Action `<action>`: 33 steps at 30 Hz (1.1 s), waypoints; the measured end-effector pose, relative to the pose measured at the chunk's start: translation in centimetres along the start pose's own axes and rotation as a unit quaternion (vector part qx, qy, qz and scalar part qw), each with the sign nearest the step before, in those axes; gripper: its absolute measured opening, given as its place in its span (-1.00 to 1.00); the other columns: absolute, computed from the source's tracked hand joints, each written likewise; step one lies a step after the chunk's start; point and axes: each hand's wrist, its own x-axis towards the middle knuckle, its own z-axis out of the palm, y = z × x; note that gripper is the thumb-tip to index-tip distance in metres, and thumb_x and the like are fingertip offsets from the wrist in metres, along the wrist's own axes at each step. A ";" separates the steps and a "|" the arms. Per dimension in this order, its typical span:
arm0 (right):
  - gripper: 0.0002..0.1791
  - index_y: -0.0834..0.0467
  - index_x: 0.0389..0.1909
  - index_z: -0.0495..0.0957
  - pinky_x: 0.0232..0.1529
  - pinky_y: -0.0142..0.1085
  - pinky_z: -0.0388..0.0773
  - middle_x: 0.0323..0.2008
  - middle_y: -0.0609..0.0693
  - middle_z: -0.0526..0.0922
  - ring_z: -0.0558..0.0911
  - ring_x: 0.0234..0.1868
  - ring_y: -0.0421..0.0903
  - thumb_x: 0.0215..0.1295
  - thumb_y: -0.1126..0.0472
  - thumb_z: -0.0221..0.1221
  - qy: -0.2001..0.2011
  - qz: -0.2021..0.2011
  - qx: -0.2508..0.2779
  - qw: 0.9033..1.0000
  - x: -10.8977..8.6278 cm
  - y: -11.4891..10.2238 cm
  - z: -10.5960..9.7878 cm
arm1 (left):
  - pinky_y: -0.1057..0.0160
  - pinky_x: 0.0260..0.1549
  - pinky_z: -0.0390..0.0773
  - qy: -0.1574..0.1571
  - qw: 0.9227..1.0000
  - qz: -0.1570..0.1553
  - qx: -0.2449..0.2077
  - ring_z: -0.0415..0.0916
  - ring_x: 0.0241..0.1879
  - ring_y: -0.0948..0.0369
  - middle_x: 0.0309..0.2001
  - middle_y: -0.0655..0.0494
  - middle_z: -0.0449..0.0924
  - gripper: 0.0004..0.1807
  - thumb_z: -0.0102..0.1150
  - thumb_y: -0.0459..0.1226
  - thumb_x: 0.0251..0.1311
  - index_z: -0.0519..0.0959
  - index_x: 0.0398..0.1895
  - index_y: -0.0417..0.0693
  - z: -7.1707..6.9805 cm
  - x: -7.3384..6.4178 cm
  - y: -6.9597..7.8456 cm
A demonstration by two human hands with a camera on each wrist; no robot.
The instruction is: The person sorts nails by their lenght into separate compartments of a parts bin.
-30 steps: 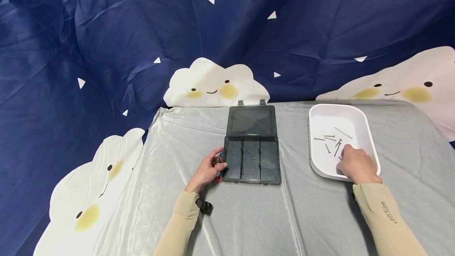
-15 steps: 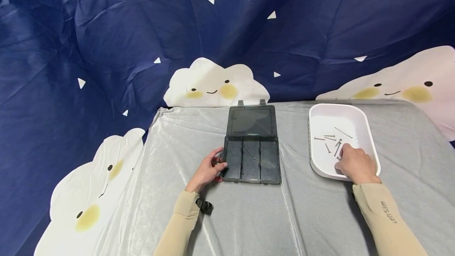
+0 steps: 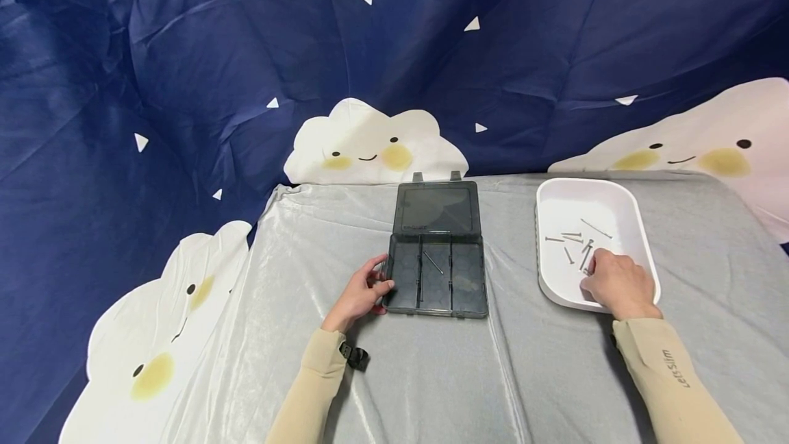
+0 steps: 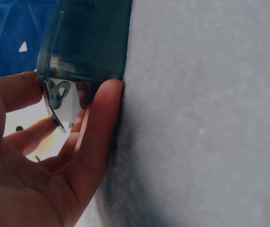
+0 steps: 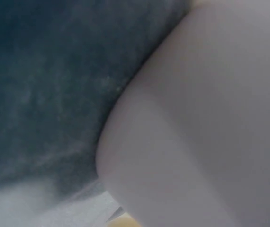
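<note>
In the head view, my left hand (image 3: 364, 292) holds the left side of a dark see-through compartment box (image 3: 467, 293), its lid (image 3: 436, 207) folded back. The left wrist view has the thumb and fingers around the box's edge. A thin metal screw (image 3: 433, 263) lies slanted in the middle compartment, and a darker rod lies along the left divider. My right hand (image 3: 621, 284) reaches down into a white bin (image 3: 641, 242), fingers bent beside several loose screws (image 3: 568, 255). Its fingertips are partly hidden, so whether they pinch a screw is unclear. The right wrist view shows mostly the bin's blurred outer wall (image 5: 196, 127).
Grey cloth (image 3: 431, 368) covers the table under box and bin. A navy curtain (image 3: 394, 40) with printed clouds hangs behind. The bin's raised rim surrounds the right hand. A black strap (image 3: 354, 356) sits at the left wrist.
The right hand's thumb and fingertips have shifted slightly left among the screws in the bin. The left hand and the box stay in place.
</note>
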 end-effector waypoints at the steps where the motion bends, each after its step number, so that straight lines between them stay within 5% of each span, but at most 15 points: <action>1: -0.82 0.22 -0.55 0.42 -0.61 -0.15 0.25 -0.59 0.19 0.51 0.48 -0.53 0.12 -0.12 0.28 0.26 0.003 -0.001 0.000 1.000 0.0 0.0 0.0 | 0.07 -0.64 0.72 0.000 1.000 0.001 -0.001 0.34 -0.44 0.19 -0.07 -0.17 0.47 -0.32 0.17 -0.39 0.26 0.23 0.44 0.04 0.0 0.0 0.0; 15: -0.82 0.18 -0.58 0.41 -0.64 -0.19 0.19 -0.61 0.14 0.49 0.44 -0.57 0.08 -0.11 0.27 0.25 0.023 -0.005 0.006 1.000 0.0 -0.1 0.2 | -0.06 -0.58 0.73 -0.006 1.000 0.000 -0.010 0.45 -0.31 0.09 -0.04 -0.22 0.46 -0.29 0.15 -0.41 0.26 0.17 0.47 -0.05 0.0 -0.1 0.1; 33: -0.85 0.12 -0.59 0.37 -0.64 -0.29 0.15 -0.63 0.03 0.44 0.41 -0.56 0.01 -0.10 0.25 0.18 0.058 0.007 0.021 0.998 -0.4 -0.3 0.4 | 0.14 -0.64 0.72 0.001 1.000 -0.001 -0.005 0.38 -0.41 0.18 -0.07 -0.14 0.45 -0.33 0.15 -0.38 0.26 0.23 0.43 0.08 0.0 0.0 -0.1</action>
